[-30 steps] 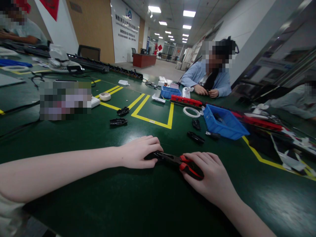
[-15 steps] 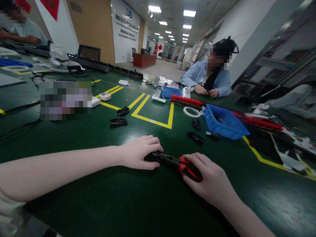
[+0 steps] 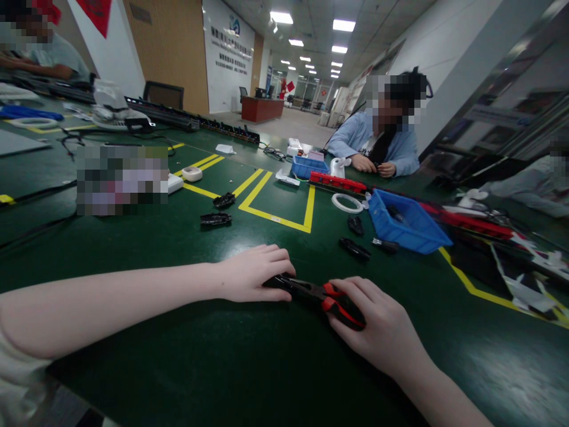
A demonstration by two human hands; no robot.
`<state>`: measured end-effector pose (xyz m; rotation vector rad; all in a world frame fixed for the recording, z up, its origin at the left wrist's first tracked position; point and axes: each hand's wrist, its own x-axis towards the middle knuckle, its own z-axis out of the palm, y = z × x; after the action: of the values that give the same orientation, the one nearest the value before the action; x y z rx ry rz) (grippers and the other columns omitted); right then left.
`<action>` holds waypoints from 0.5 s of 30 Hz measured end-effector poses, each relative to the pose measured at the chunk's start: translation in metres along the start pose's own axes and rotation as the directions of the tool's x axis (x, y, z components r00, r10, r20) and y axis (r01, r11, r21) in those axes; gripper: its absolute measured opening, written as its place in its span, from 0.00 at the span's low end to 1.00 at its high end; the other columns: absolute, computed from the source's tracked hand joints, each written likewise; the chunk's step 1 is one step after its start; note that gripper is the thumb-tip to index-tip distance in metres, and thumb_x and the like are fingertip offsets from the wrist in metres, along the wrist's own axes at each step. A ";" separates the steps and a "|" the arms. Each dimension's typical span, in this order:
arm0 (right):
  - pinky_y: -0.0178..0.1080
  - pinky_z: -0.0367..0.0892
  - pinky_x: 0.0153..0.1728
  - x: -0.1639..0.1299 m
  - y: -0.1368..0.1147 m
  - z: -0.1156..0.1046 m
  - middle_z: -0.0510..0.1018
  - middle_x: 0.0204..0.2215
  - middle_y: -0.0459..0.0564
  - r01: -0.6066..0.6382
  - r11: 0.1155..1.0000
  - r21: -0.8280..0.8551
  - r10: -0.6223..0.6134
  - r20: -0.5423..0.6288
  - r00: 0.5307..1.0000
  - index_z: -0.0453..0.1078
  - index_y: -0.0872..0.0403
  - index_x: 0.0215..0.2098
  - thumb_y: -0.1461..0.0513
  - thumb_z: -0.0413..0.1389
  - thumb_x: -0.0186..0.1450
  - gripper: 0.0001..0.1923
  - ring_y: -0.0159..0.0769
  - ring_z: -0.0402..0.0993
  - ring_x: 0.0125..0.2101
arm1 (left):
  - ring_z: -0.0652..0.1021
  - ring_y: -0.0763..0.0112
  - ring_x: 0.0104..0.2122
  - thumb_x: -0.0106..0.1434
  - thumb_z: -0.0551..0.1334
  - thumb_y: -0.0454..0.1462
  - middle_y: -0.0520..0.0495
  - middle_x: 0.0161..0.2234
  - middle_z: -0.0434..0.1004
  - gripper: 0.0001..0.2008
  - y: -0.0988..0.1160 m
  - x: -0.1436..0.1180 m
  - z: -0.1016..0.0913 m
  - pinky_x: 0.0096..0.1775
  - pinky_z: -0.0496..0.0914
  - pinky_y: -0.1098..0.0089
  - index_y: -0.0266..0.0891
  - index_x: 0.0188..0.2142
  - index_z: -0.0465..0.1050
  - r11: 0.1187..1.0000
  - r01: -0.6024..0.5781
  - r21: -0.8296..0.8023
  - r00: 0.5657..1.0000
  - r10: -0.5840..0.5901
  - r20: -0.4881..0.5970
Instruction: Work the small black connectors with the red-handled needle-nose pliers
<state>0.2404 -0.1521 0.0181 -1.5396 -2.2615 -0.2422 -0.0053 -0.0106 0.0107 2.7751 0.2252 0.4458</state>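
Note:
My right hand [image 3: 371, 317] is closed around the red-and-black handles of a pair of pliers [image 3: 331, 296], whose dark jaws point left. Between the thumb and fingers of my left hand [image 3: 260, 274] is a small black plastic part [image 3: 276, 281], mostly covered by the hand. The plier jaws meet this part at its right end; whether they bite on it I cannot tell. Both hands rest low over the green table [image 3: 231, 362]. Similar black pieces lie beyond my left hand, one [image 3: 216, 219] nearer and one [image 3: 224, 200] farther off.
A blue bin [image 3: 406, 228] stands at the right, with black parts [image 3: 354, 248] in front of it. White ring [image 3: 347, 203], tape roll [image 3: 192, 173] and yellow tape lines lie farther back. Across the table sits a person in a blue shirt [image 3: 344, 142], handling something small and dark.
The view has shifted slightly. My left thumb lies a little straighter along the black part. Both hands keep their hold, and the pliers stay nearly in place.

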 end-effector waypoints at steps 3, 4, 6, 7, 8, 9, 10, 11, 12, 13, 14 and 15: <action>0.42 0.76 0.37 -0.001 0.000 -0.001 0.78 0.41 0.54 0.000 1.000 0.003 0.000 -0.003 1.000 0.69 0.55 0.49 0.60 0.57 0.63 0.16 0.42 0.77 0.39 | 0.74 0.61 0.43 0.68 0.61 0.48 0.44 0.43 0.72 0.17 0.000 0.000 0.001 0.44 0.68 0.63 0.38 0.48 0.69 1.000 0.003 0.006 1.000 -0.003 -0.001; 0.42 0.76 0.37 -0.001 0.000 -0.001 0.78 0.41 0.54 -0.003 1.000 0.005 0.003 -0.003 1.000 0.69 0.55 0.49 0.60 0.57 0.62 0.16 0.41 0.77 0.39 | 0.74 0.61 0.42 0.68 0.61 0.48 0.44 0.43 0.72 0.17 0.000 0.000 0.001 0.43 0.68 0.63 0.38 0.47 0.69 1.000 0.004 0.007 1.000 -0.004 -0.001; 0.42 0.75 0.37 -0.002 0.000 -0.001 0.78 0.41 0.54 -0.011 1.000 0.011 0.011 0.002 1.000 0.69 0.54 0.49 0.61 0.57 0.62 0.16 0.41 0.77 0.39 | 0.74 0.61 0.42 0.68 0.62 0.48 0.45 0.43 0.73 0.16 0.000 0.000 0.001 0.43 0.68 0.63 0.38 0.47 0.69 1.000 0.004 0.007 1.000 -0.004 -0.005; 0.42 0.75 0.37 -0.002 0.000 -0.001 0.78 0.41 0.54 -0.015 1.000 0.014 0.015 0.007 1.000 0.69 0.54 0.49 0.61 0.57 0.62 0.16 0.41 0.77 0.39 | 0.74 0.61 0.42 0.68 0.62 0.47 0.45 0.43 0.73 0.16 0.001 0.000 0.000 0.43 0.68 0.63 0.38 0.47 0.69 1.000 0.003 0.008 1.000 -0.003 -0.008; 0.42 0.75 0.37 -0.002 0.000 -0.001 0.78 0.41 0.53 -0.019 1.000 0.015 0.019 0.010 1.000 0.69 0.54 0.49 0.61 0.57 0.62 0.16 0.41 0.77 0.39 | 0.74 0.61 0.42 0.68 0.62 0.47 0.45 0.43 0.73 0.16 0.001 0.000 0.000 0.43 0.68 0.63 0.38 0.47 0.69 1.000 0.001 0.008 1.000 -0.001 -0.010; 0.42 0.75 0.37 -0.002 0.000 -0.001 0.78 0.41 0.53 -0.022 1.000 0.016 0.022 0.013 1.000 0.69 0.54 0.49 0.60 0.57 0.62 0.16 0.41 0.77 0.39 | 0.74 0.61 0.42 0.68 0.62 0.47 0.45 0.43 0.73 0.16 0.001 0.000 0.000 0.43 0.68 0.63 0.38 0.47 0.69 1.000 0.000 0.009 1.000 0.000 -0.011; 0.42 0.75 0.37 -0.002 0.000 -0.001 0.78 0.41 0.53 -0.026 1.000 0.017 0.025 0.018 1.000 0.69 0.54 0.49 0.60 0.57 0.62 0.16 0.41 0.77 0.39 | 0.74 0.62 0.42 0.68 0.62 0.47 0.45 0.43 0.73 0.16 0.001 0.000 0.000 0.43 0.68 0.63 0.38 0.47 0.69 1.000 -0.001 0.008 1.000 0.001 -0.011; 0.42 0.75 0.37 -0.002 0.000 -0.001 0.78 0.41 0.53 -0.027 0.999 0.019 0.027 0.023 0.999 0.69 0.54 0.49 0.60 0.57 0.62 0.16 0.41 0.77 0.39 | 0.74 0.62 0.42 0.68 0.63 0.47 0.45 0.43 0.73 0.16 0.001 0.000 0.000 0.43 0.68 0.63 0.38 0.47 0.69 1.000 -0.002 0.005 1.000 0.003 -0.011; 0.42 0.75 0.37 -0.001 0.000 -0.001 0.78 0.41 0.53 -0.028 0.999 0.020 0.027 0.027 0.999 0.69 0.54 0.49 0.60 0.57 0.62 0.16 0.41 0.77 0.39 | 0.74 0.62 0.42 0.67 0.63 0.46 0.45 0.43 0.73 0.16 0.001 0.000 0.000 0.43 0.68 0.63 0.38 0.48 0.69 1.000 -0.004 0.001 1.000 0.004 -0.010; 0.42 0.75 0.37 -0.001 0.000 -0.001 0.78 0.41 0.53 -0.027 0.999 0.021 0.027 0.029 0.999 0.69 0.54 0.49 0.60 0.57 0.62 0.16 0.41 0.77 0.39 | 0.74 0.62 0.42 0.67 0.63 0.46 0.45 0.44 0.73 0.16 0.001 0.000 0.000 0.43 0.68 0.64 0.39 0.48 0.69 1.000 -0.006 -0.002 1.000 0.006 -0.009; 0.42 0.75 0.37 0.000 -0.001 -0.001 0.78 0.41 0.53 -0.026 0.999 0.023 0.025 0.030 0.999 0.69 0.54 0.49 0.60 0.57 0.62 0.16 0.41 0.77 0.39 | 0.74 0.62 0.42 0.67 0.63 0.45 0.44 0.44 0.73 0.16 0.000 0.000 0.001 0.43 0.68 0.64 0.39 0.49 0.68 1.000 -0.009 -0.006 1.000 0.009 -0.008; 0.42 0.75 0.37 0.000 -0.001 -0.002 0.78 0.41 0.54 -0.024 0.999 0.023 0.023 0.032 0.999 0.69 0.54 0.49 0.60 0.57 0.63 0.16 0.41 0.77 0.39 | 0.75 0.62 0.43 0.67 0.63 0.45 0.44 0.45 0.73 0.17 0.000 0.000 0.001 0.43 0.68 0.64 0.39 0.50 0.68 1.000 -0.014 -0.008 1.000 0.014 -0.009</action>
<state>0.2397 -0.1532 0.0195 -1.5679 -2.2603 -0.1853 -0.0048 -0.0111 0.0100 2.7689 0.2053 0.4614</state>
